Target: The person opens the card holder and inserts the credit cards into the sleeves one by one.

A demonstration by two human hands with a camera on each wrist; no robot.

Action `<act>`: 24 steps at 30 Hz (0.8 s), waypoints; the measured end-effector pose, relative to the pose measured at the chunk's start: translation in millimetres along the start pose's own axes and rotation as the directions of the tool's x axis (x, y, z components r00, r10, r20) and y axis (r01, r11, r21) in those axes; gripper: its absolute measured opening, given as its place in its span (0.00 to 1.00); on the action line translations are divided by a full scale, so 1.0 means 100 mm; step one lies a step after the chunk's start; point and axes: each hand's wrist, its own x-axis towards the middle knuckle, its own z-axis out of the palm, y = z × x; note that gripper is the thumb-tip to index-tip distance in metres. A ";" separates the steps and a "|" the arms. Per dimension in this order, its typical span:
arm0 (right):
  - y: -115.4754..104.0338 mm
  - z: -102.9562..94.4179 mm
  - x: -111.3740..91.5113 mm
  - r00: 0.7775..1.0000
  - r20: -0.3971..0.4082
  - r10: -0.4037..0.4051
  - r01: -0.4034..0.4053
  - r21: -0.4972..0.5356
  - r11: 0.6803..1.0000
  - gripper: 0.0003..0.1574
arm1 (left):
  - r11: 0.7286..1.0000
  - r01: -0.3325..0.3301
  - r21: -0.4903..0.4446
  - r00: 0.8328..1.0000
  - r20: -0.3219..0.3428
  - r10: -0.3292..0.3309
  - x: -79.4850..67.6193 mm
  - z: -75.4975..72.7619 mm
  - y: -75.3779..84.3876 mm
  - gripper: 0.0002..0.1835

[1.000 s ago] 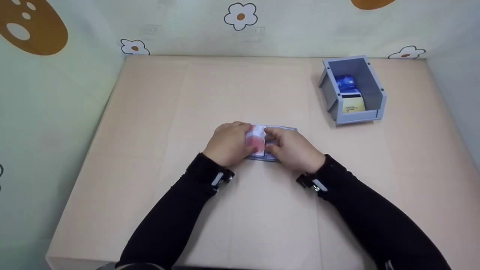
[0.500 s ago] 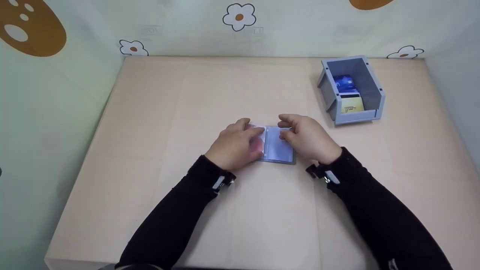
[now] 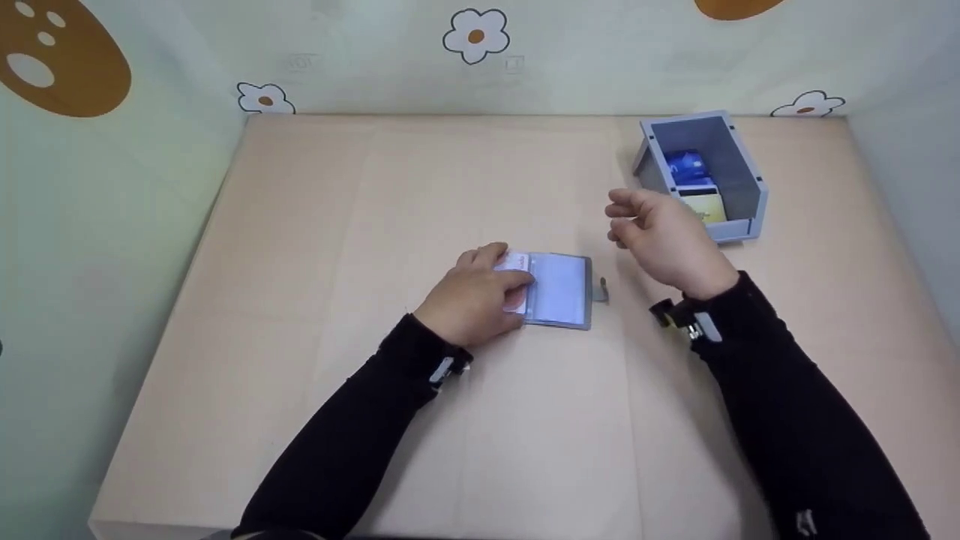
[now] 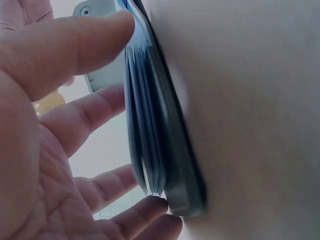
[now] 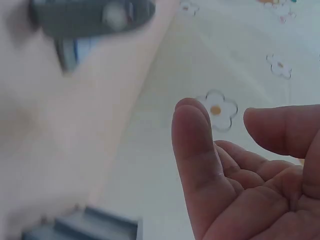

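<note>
Bin (image 3: 705,139) w/ cards (image 3: 686,166) partly blocked by R hand (image 3: 667,238), fingers loose; L hand (image 3: 474,300), fingers relaxed, on card holder (image 3: 559,291).

I'm making out no legible text: red print (image 3: 522,263) on the card (image 3: 514,260), just towards three o'clock, is looking too blurred.

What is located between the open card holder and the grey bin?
In the head view, the right hand hangs between the card holder and the grey bin. The tabletop visible there is otherwise bare.
</note>
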 end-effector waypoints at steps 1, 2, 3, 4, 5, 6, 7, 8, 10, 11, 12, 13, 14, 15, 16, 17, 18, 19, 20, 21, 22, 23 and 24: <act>0.03 -0.07 0.01 0.999 -0.036 -0.008 0.007 -0.030 1.000 0.30 | 1.000 0.001 -0.002 1.000 0.000 -0.001 0.00 0.00 0.00 0.29; 0.05 -0.15 0.02 0.997 -0.072 -0.017 0.012 -0.064 0.998 0.29 | 1.000 0.002 -0.003 1.000 -0.001 -0.002 0.00 0.00 0.00 0.29; 0.09 -0.22 0.04 0.994 -0.105 -0.019 0.009 -0.093 0.996 0.28 | 1.000 0.004 -0.004 1.000 -0.002 -0.004 0.00 0.00 0.00 0.29; 0.11 -0.31 0.05 0.991 -0.135 -0.016 -0.001 -0.126 0.992 0.27 | 1.000 0.006 -0.005 1.000 -0.002 -0.006 -0.01 0.00 0.00 0.29; 0.15 -0.39 0.08 0.987 -0.161 -0.018 -0.009 -0.164 0.986 0.26 | 1.000 0.009 -0.005 1.000 -0.002 -0.009 -0.01 -0.01 -0.01 0.28; 0.19 -0.47 0.10 0.984 -0.178 -0.012 -0.024 -0.198 0.980 0.26 | 1.000 0.011 -0.005 1.000 -0.002 -0.011 -0.01 -0.01 -0.01 0.28; 0.23 -0.55 0.13 0.982 -0.187 -0.007 -0.036 -0.231 0.972 0.26 | 1.000 0.014 -0.006 1.000 -0.002 -0.014 -0.01 -0.01 -0.01 0.28; 0.27 -0.63 0.16 0.983 -0.183 0.008 -0.055 -0.254 0.966 0.26 | 1.000 0.015 -0.007 1.000 -0.003 -0.015 -0.01 -0.01 -0.01 0.28; 0.36 -0.77 0.22 0.986 -0.163 0.030 -0.080 -0.312 0.947 0.26 | 1.000 0.012 -0.007 1.000 -0.012 -0.012 -0.01 0.00 -0.02 0.28; 0.39 -0.83 0.26 0.988 -0.148 0.039 -0.088 -0.343 0.935 0.27 | 1.000 0.010 -0.006 1.000 -0.017 -0.010 -0.01 0.00 -0.02 0.28; 0.43 -0.88 0.29 0.990 -0.130 0.053 -0.098 -0.368 0.925 0.28 | 1.000 0.007 -0.006 1.000 -0.023 -0.007 -0.01 0.01 -0.03 0.27; 0.46 -0.91 0.31 0.992 -0.112 0.061 -0.101 -0.395 0.913 0.28 | 1.000 0.006 -0.005 1.000 -0.027 -0.006 -0.01 0.01 -0.03 0.27; 0.49 -0.93 0.34 0.993 -0.093 0.073 -0.105 -0.418 0.903 0.28 | 1.000 0.005 -0.005 0.999 -0.032 -0.005 -0.01 0.02 -0.03 0.27; 0.52 -0.95 0.37 0.994 -0.078 0.081 -0.107 -0.446 0.889 0.29 | 1.000 0.005 -0.007 0.999 -0.034 -0.005 -0.01 0.02 -0.03 0.27; 0.54 -0.95 0.39 0.994 -0.062 0.087 -0.106 -0.474 0.874 0.29 | 1.000 0.006 -0.008 0.999 -0.036 -0.007 -0.01 0.03 -0.03 0.27; 0.56 -0.95 0.41 0.995 -0.045 0.091 -0.102 -0.500 0.860 0.29 | 1.000 0.010 -0.010 0.999 -0.034 -0.010 -0.01 0.03 -0.03 0.27; 0.58 -0.95 0.42 0.995 -0.028 0.091 -0.092 -0.522 0.848 0.28 | 1.000 0.011 -0.012 0.999 -0.034 -0.012 -0.01 0.03 -0.02 0.27; 0.60 -0.94 0.44 0.996 -0.013 0.086 -0.079 -0.546 0.834 0.28 | 1.000 0.013 -0.014 0.999 -0.032 -0.013 0.00 0.03 -0.02 0.26; 0.61 -0.94 0.46 0.997 0.003 0.080 -0.064 -0.571 0.818 0.28 | 1.000 0.012 -0.016 0.999 -0.031 -0.013 0.00 0.03 -0.01 0.26; 0.62 -0.93 0.47 0.997 0.018 0.077 -0.051 -0.593 0.803 0.29 | 1.000 0.013 -0.017 0.999 -0.029 -0.014 0.00 0.03 -0.01 0.26; 0.63 -0.92 0.49 0.997 0.036 0.073 -0.036 -0.609 0.793 0.29 | 1.000 0.013 -0.017 1.000 -0.027 -0.014 0.00 0.03 0.00 0.26; 0.64 -0.91 0.50 0.996 0.052 0.076 -0.028 -0.618 0.786 0.30 | 1.000 0.013 -0.017 1.000 -0.026 -0.013 0.00 0.02 0.00 0.26; 0.65 -0.90 0.51 0.995 0.063 0.076 -0.020 -0.628 0.778 0.31 | 1.000 0.013 -0.018 1.000 -0.024 -0.013 0.00 0.02 0.01 0.26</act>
